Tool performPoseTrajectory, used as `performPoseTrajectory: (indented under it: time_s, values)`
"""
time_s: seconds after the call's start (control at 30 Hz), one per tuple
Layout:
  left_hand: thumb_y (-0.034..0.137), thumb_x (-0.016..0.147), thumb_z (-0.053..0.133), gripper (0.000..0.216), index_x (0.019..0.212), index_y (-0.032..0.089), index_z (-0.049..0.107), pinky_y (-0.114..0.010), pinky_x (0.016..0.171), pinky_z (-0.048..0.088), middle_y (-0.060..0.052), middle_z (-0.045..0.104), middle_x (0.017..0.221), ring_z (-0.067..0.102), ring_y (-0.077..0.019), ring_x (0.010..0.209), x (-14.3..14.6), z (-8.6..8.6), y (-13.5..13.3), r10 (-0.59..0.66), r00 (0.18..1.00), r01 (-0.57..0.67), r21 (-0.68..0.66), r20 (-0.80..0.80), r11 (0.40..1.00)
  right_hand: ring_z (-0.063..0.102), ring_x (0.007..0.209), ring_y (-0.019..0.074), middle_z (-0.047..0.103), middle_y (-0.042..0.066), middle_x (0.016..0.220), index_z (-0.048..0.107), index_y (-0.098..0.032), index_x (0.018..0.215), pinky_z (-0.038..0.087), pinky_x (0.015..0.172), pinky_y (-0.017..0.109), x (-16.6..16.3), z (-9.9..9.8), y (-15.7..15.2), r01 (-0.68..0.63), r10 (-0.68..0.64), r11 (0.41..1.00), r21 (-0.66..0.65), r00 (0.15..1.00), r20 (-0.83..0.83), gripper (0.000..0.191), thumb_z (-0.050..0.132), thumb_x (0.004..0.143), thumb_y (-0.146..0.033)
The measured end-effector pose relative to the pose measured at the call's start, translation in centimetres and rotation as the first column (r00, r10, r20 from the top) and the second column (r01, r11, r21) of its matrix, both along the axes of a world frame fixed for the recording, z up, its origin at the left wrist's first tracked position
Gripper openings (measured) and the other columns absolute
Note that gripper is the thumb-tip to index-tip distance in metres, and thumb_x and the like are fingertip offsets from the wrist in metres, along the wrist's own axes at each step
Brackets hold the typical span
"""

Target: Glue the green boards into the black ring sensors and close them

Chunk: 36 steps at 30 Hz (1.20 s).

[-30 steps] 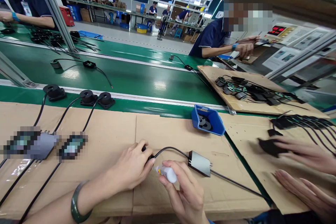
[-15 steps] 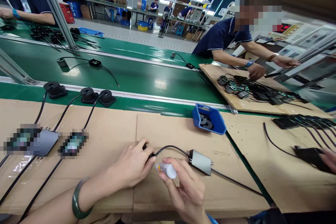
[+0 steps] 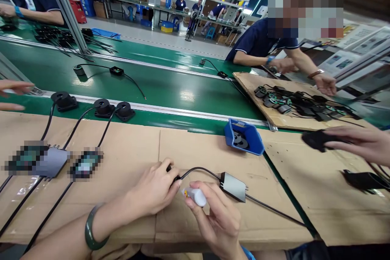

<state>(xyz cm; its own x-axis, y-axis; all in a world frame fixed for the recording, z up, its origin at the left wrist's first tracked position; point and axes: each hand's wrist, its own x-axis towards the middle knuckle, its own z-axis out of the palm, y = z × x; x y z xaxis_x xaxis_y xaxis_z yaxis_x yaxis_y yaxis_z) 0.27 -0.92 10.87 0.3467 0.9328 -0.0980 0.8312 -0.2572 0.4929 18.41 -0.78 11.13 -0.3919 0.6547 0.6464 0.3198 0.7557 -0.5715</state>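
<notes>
Hands first: your left hand point(image 3: 155, 193) is closed over the black end piece point(image 3: 168, 168) of a cable point(image 3: 198, 170), pinning it to the cardboard-covered tabletop point(image 3: 128, 146). Your right hand point(image 3: 219, 223) is wrapped round a small white squeeze bottle point(image 3: 196, 196), its nozzle aimed at your left fingertips. The two hands sit near each other but apart. The cable runs from under your left hand to a flat grey module point(image 3: 233, 187) just beside your right thumb. That assembly looks light. The cable is floppy, so grip the rigid end piece or the module, not the lead. The bottle looks light and soft-walled, so hold its body gently. At the tabletop's far edge, a blue bin point(image 3: 256, 146) holds a few black discs point(image 3: 239, 141).
</notes>
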Motion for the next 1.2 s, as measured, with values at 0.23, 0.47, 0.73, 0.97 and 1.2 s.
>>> performPoseTrajectory:
  time_s: [0.23, 0.47, 0.73, 0.97, 1.2]
  values:
    - [0.029, 0.099, 0.037, 0.025, 0.103, 0.019, 0.059, -0.046, 0.081, 0.056, -0.011, 0.056, 0.115, 0.065, -0.0275, 0.094, -0.1, 0.1, 0.1, 0.007, 1.000, -0.007, -0.013, -0.002, 1.000, 0.063, 0.068, 0.0154, 0.062, 0.006, 0.090, 0.061, -0.021, 0.108, 0.054, 0.055, 0.026, 1.3, -1.6, -0.2, 0.093, -0.150, 0.954, -0.286, 0.971, -0.186, 0.016, 0.059, 0.093, -0.020]
    - [0.029, 0.100, 0.038, 0.022, 0.102, 0.021, 0.059, -0.041, 0.087, 0.053, -0.006, 0.057, 0.112, 0.065, -0.0235, 0.095, -0.7, -0.3, 0.5, 0.041, 0.991, -0.036, -0.044, 0.129, 0.998, 0.051, 0.052, 0.0078, 0.053, 0.003, 0.087, 0.061, -0.021, 0.097, 0.043, 0.040, 0.019, 1.8, -2.2, 0.8, -0.091, -0.300, 0.848, -0.523, 0.730, -0.614, 0.012, 0.055, 0.094, -0.031]
    - [0.029, 0.100, 0.038, 0.022, 0.101, 0.021, 0.059, -0.041, 0.088, 0.052, -0.005, 0.057, 0.112, 0.065, -0.0236, 0.096, -0.6, -0.3, 0.4, 0.042, 0.991, -0.036, -0.052, 0.125, 0.998, 0.057, 0.056, 0.0133, 0.062, 0.006, 0.086, 0.063, -0.023, 0.102, 0.048, 0.044, 0.023, 2.1, -2.9, 0.0, 0.056, -0.309, 0.842, -0.536, 0.865, -0.395, 0.011, 0.062, 0.091, -0.026]
    - [0.030, 0.101, 0.036, 0.022, 0.101, 0.021, 0.057, -0.042, 0.084, 0.053, -0.006, 0.056, 0.111, 0.065, -0.0247, 0.094, -0.6, -0.2, 0.5, 0.028, 0.995, -0.023, -0.051, 0.096, 0.998, 0.063, 0.082, 0.0172, 0.064, 0.006, 0.093, 0.057, -0.019, 0.114, 0.055, 0.069, 0.027, 1.0, -2.2, -0.5, 0.120, -0.130, 0.979, -0.164, 0.990, -0.050, 0.022, 0.059, 0.092, -0.016]
    - [0.030, 0.100, 0.035, 0.023, 0.101, 0.021, 0.056, -0.042, 0.081, 0.054, -0.007, 0.056, 0.110, 0.065, -0.0248, 0.091, -0.4, -0.1, 0.4, 0.027, 0.996, -0.023, -0.047, 0.081, 0.999, 0.062, 0.080, 0.0158, 0.063, 0.007, 0.090, 0.054, -0.015, 0.116, 0.054, 0.068, 0.024, 0.4, -0.7, -0.2, 0.048, -0.045, 0.998, -0.042, 0.997, 0.068, 0.025, 0.056, 0.092, -0.010]
